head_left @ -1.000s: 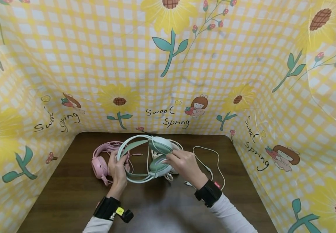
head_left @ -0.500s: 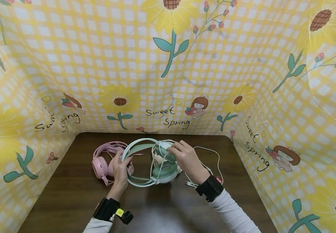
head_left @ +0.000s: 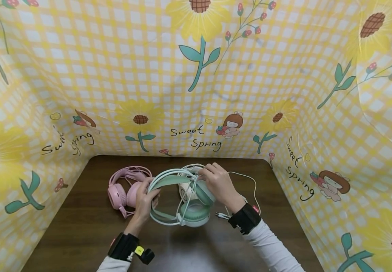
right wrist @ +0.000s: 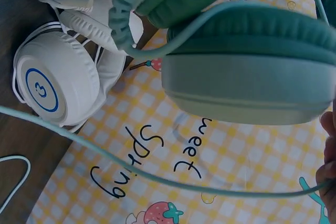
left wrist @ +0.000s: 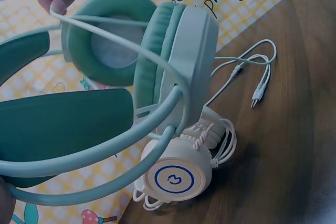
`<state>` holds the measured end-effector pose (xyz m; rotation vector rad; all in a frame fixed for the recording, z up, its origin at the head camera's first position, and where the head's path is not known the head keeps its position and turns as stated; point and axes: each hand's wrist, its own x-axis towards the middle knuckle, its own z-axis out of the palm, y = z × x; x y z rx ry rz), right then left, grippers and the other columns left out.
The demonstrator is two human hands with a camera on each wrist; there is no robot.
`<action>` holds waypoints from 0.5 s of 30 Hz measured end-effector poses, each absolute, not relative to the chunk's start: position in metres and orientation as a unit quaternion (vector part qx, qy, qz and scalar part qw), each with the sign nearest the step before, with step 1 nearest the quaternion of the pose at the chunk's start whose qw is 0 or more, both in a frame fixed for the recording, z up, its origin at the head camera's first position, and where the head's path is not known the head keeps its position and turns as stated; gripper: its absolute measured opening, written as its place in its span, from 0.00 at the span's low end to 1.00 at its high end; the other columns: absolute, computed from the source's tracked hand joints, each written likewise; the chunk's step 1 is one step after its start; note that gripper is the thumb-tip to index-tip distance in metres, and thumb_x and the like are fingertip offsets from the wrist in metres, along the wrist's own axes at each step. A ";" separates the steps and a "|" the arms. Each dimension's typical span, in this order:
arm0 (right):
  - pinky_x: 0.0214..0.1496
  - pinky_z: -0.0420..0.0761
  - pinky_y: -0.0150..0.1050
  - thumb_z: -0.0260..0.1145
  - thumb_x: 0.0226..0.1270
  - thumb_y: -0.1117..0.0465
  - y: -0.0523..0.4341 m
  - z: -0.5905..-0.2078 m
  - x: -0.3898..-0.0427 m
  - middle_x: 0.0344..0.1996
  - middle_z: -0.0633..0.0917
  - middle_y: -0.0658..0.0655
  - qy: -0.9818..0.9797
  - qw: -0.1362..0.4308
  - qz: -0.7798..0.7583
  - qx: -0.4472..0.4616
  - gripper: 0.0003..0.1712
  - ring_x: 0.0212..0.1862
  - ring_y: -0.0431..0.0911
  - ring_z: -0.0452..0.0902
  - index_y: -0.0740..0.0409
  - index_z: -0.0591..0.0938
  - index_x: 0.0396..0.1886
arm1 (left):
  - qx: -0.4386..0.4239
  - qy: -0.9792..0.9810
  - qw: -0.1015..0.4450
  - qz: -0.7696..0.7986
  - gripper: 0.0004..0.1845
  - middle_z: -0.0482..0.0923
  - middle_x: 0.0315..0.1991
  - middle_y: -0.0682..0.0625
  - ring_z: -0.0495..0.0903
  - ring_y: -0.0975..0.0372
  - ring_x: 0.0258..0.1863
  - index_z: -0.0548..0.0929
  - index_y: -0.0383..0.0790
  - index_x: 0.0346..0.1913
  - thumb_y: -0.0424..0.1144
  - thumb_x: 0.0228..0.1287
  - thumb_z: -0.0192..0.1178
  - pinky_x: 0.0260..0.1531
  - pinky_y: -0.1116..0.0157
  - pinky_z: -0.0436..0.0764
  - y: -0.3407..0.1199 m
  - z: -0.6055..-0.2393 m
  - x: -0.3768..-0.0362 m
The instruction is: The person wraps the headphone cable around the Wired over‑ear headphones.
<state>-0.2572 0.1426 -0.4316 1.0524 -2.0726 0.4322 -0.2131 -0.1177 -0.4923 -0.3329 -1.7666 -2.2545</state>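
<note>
Left hand closed round the headband of the mint-green over-ear headphones, thumb on the near side, fingers partly hidden behind. Right hand up by the farther ear cup, fingertips bunched. Headphones held up off the table, centre of the frame, lower half, both cups toward the right.

Left wrist view shows what the head view blurs: upper left, right thumb and fingers pinch a thin pale-mint cord, which runs down to the nearer cup and bends round it. Can't tell if the right hand also presses the cup.

White over-ear headphones, mostly hidden in the head view, show a blue ring logo at lower centre here, white cord bundled on them. Right wrist view: same logo at left; a pale cord crosses to the fingers at the right edge, hand mostly cut off.

Pink over-ear headphones lie left of the left hand. White cable plug and small red tag sit by the right wrist.

Dark brown wooden table: back edge just beyond the headphones, yellow-checked printed cloth upright along back and sides. Wood surface stretches from below the mint cups to the bottom of the frame; the black wrist straps are over that part.
</note>
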 end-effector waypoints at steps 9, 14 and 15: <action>0.37 0.77 0.35 0.71 0.61 0.67 0.152 -0.434 -0.261 0.35 0.82 0.50 -0.823 0.319 0.239 0.405 0.06 0.36 0.43 0.76 0.56 0.84 0.37 | -0.160 -0.588 0.104 -0.786 0.10 0.69 0.18 0.41 0.60 0.68 0.08 0.69 0.23 0.47 0.20 0.63 0.48 0.02 0.66 0.55 -0.123 -0.494 -0.214; 0.30 0.77 0.33 0.76 0.55 0.55 0.166 -0.435 -0.265 0.29 0.83 0.47 -0.824 0.316 0.268 0.388 0.12 0.31 0.40 0.79 0.52 0.82 0.33 | -0.168 -0.555 0.094 -0.809 0.10 0.70 0.18 0.47 0.59 0.70 0.08 0.72 0.29 0.45 0.20 0.63 0.46 0.04 0.61 0.48 -0.127 -0.496 -0.215; 0.30 0.77 0.33 0.77 0.54 0.54 0.168 -0.434 -0.266 0.28 0.83 0.46 -0.825 0.315 0.269 0.384 0.13 0.30 0.39 0.79 0.52 0.81 0.33 | -0.170 -0.552 0.092 -0.811 0.10 0.70 0.19 0.47 0.59 0.70 0.08 0.73 0.30 0.45 0.20 0.63 0.46 0.04 0.61 0.48 -0.128 -0.496 -0.216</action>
